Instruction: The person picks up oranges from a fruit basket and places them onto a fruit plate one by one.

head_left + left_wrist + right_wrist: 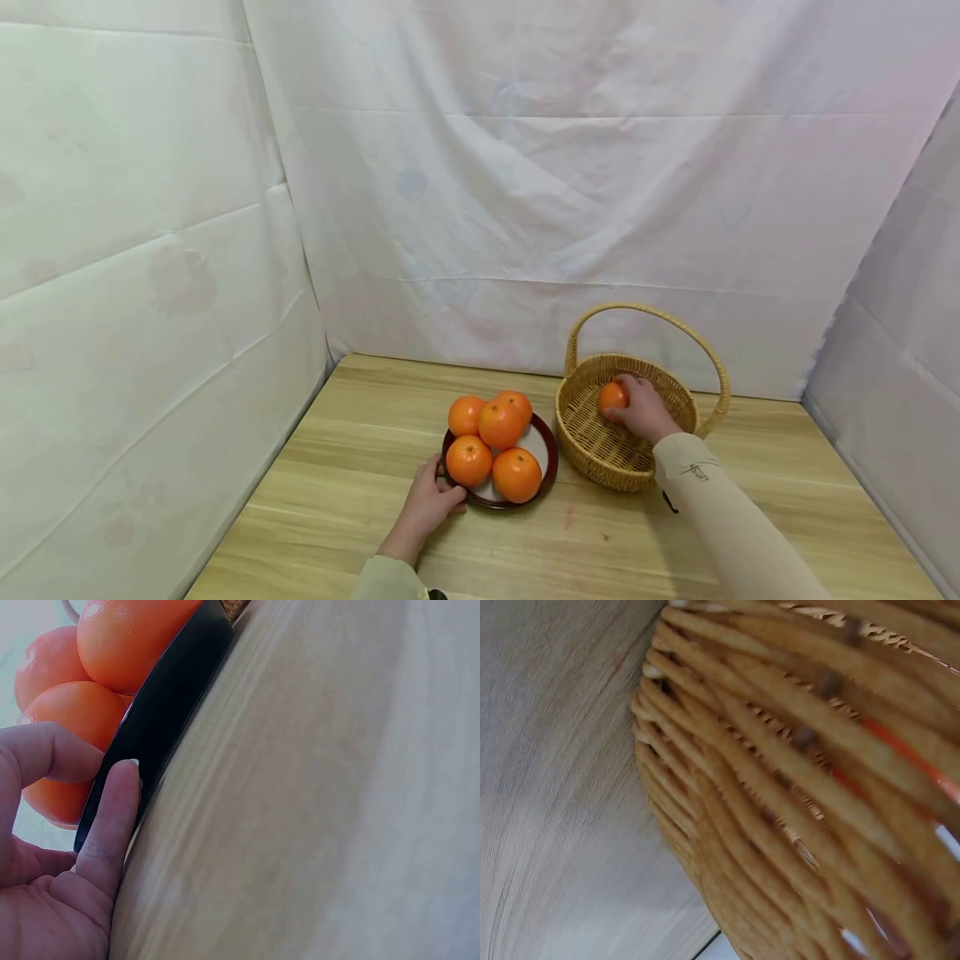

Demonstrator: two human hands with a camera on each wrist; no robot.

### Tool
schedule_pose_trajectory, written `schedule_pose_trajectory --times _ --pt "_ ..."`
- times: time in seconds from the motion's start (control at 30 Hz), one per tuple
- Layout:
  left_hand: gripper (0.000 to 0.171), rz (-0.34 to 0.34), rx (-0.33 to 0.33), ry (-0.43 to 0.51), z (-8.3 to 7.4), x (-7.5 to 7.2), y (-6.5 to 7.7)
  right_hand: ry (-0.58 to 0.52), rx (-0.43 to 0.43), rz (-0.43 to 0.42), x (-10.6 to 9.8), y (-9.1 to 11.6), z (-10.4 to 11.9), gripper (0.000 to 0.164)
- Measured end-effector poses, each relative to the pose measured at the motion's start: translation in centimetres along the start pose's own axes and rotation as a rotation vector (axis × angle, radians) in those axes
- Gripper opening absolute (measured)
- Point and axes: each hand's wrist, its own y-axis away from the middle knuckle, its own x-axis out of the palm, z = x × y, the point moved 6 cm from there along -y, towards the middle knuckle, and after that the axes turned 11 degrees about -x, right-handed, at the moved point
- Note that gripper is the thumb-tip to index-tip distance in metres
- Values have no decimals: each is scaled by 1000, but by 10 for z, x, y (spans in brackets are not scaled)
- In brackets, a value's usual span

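Observation:
Inside the wicker basket [600, 473], my right hand [640, 409] grips an orange [612, 398] low over the woven bottom; whether the fruit touches it I cannot tell. My left hand [429, 503] pinches the near-left rim of a dark round plate [552, 458] with a pale middle. The left wrist view has the thumb [112, 817] against the plate's outer side and a finger bent over its edge. Several oranges [517, 475] are heaped on the plate. In the right wrist view, the basket's wall [765, 787] hides the right hand almost wholly.
The basket's tall arched handle [651, 310] stands up over its right and back side. Plate and basket stand close together on a wood-grain table [330, 475]. White cloth [525, 192] hangs behind and along both sides.

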Motion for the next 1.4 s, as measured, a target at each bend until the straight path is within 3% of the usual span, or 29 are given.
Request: schedule_pose_trajectory --times 0.3,0.77,1.0,1.4 --pt "79 -32 -21 -22 35 -2 -25 -13 7 14 7 -1 1 70" --pt "78 -22 -16 -16 33 0 -26 -2 7 -12 13 2 6 68" --pt "78 -21 -15 32 30 0 -23 -60 -48 -60 16 5 27 68" --pt "79 -62 -59 46 36 1 -25 -147 -64 -109 12 15 68 68"
